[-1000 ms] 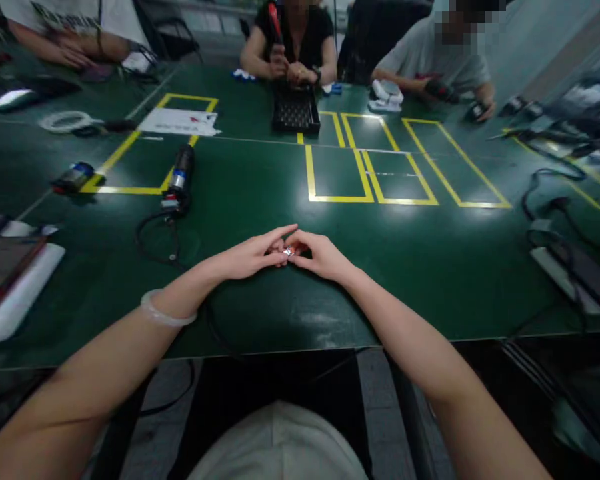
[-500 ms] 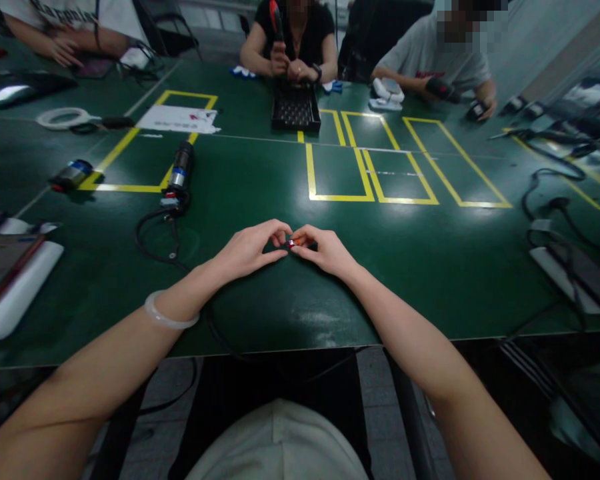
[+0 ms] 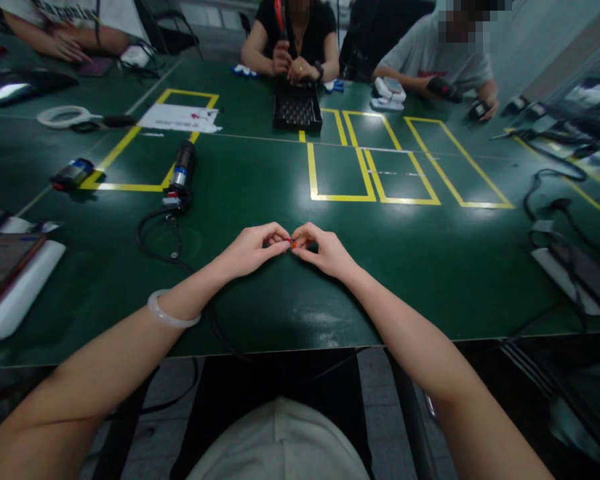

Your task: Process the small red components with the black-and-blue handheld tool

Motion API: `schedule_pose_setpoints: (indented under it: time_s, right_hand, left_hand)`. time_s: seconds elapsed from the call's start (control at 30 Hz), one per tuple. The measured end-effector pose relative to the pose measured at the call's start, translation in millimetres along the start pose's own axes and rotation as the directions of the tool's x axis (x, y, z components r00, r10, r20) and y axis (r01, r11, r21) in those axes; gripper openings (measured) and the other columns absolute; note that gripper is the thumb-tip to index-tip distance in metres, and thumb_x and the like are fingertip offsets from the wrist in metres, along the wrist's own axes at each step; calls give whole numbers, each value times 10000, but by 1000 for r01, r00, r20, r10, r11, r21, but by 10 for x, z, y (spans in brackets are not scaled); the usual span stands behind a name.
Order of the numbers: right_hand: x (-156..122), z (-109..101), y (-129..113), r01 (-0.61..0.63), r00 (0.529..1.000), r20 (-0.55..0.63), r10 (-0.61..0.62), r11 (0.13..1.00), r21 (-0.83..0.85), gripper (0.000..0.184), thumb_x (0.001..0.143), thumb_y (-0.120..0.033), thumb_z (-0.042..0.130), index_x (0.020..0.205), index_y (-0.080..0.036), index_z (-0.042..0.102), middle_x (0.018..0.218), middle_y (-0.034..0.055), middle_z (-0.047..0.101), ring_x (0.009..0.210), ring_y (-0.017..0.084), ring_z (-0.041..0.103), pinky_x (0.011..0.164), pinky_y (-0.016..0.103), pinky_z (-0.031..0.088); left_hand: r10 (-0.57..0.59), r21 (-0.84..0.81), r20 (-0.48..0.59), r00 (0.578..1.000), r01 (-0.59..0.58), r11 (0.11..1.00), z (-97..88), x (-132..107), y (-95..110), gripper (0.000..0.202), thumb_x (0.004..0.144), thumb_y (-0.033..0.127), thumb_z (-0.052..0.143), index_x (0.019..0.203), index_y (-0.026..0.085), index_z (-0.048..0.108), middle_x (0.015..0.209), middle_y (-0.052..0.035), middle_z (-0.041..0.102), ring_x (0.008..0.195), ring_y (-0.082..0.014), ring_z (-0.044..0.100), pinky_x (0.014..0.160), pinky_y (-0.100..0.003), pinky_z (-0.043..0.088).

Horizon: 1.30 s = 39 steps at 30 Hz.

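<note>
My left hand [image 3: 253, 248] and my right hand [image 3: 321, 250] meet fingertip to fingertip just above the green table [image 3: 260, 193]. Both pinch one tiny red part [image 3: 293, 244] between thumb and forefinger; most of it is hidden by the fingers. A pale bangle [image 3: 169, 313] sits on my left wrist. Both forearms stretch out over the table's near edge.
A black cylindrical tool [image 3: 181, 170] with a looping cable [image 3: 153, 237] lies to the left. A black tray [image 3: 297, 110] stands at the far side before seated people. Yellow tape rectangles [image 3: 360, 163] mark the middle. A white pad [image 3: 17, 280] lies left, cables and devices [image 3: 565, 247] right.
My fingers have gone from loosely arched over a small shiny part to a tight pinch on it. Both hands shifted slightly away from me.
</note>
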State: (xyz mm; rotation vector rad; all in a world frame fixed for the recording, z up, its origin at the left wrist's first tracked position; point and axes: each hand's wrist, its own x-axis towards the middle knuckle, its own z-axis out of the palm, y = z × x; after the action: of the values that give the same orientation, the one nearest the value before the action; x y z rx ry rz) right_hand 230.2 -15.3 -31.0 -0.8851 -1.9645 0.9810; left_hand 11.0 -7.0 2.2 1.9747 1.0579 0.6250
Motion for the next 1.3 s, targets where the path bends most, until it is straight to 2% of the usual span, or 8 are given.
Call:
schedule_pose_setpoints:
  time_s: [0.17,0.4,0.5,0.63,0.77,0.93,1.1,1.3]
  right_hand:
    - [10,-7,-29,25,1000,-6,-25,998,-65,183,881,-234,651,1043,-211,570,872,-4,709,777,137,669,802,299,529]
    - [22,-27,-69,3,1000,13,-1,990,-144,121,887,-247,635,984,-208,574,888,8,714,780,139,678,789,291,527]
    - [24,-39,-60,-6,1000,-1,6,988,-153,122,887,-246,632,987,-207,573,885,13,712,774,141,675,785,294,526]
    - [20,-48,-33,-32,999,-8,32,985,-168,123,887,-254,633,984,-213,569,867,11,703,782,147,668,798,304,529]
    - [15,-42,-20,-26,1000,2,26,984,-174,120,892,-262,630,985,-212,573,873,12,703,783,146,666,795,305,524]
    - [12,-37,-32,-31,999,7,33,984,-176,116,889,-262,633,973,-204,579,842,13,698,757,145,659,774,299,516]
    - [14,-32,-29,-35,999,12,38,983,-182,120,886,-265,638,969,-203,577,838,10,699,759,144,660,772,297,517]
    - [17,-27,-23,-36,999,18,40,985,-168,119,890,-277,635,970,-203,587,841,15,701,762,147,662,772,302,524]
  left_hand:
    - [-35,-15,-13,999,35,999,20,10,-21,315,897,439,612,971,139,675,852,-57,682,762,-176,605,677,-274,432]
    - [-2,93,22,1000,0,996,-40,33,-51,337,951,453,527,958,150,675,894,-60,699,833,-200,635,765,-303,453]
    - [54,305,-124,991,-14,952,-251,76,-170,355,985,449,471,995,161,679,1024,-85,699,974,-238,631,887,-350,453]
    - [64,560,-459,886,232,796,-696,50,-422,382,985,429,496,1225,164,630,1334,-123,582,1254,-300,495,1085,-436,354]
    - [-33,530,-667,745,504,682,-1081,-85,-680,643,993,443,500,1502,78,352,1566,-151,328,1392,-334,320,1155,-507,242]
    - [-350,425,-593,725,651,629,-1294,-180,-933,658,1013,587,399,1410,63,439,1344,-152,486,1177,-307,466,981,-512,368]
    - [-321,488,-574,753,630,604,-1347,-168,-978,659,1010,572,402,1404,48,474,1309,-182,504,1092,-289,489,896,-481,428]
    - [-300,523,-555,776,606,599,-1349,-152,-904,717,900,559,604,1397,49,523,1309,-192,513,1040,-268,520,925,-481,479]
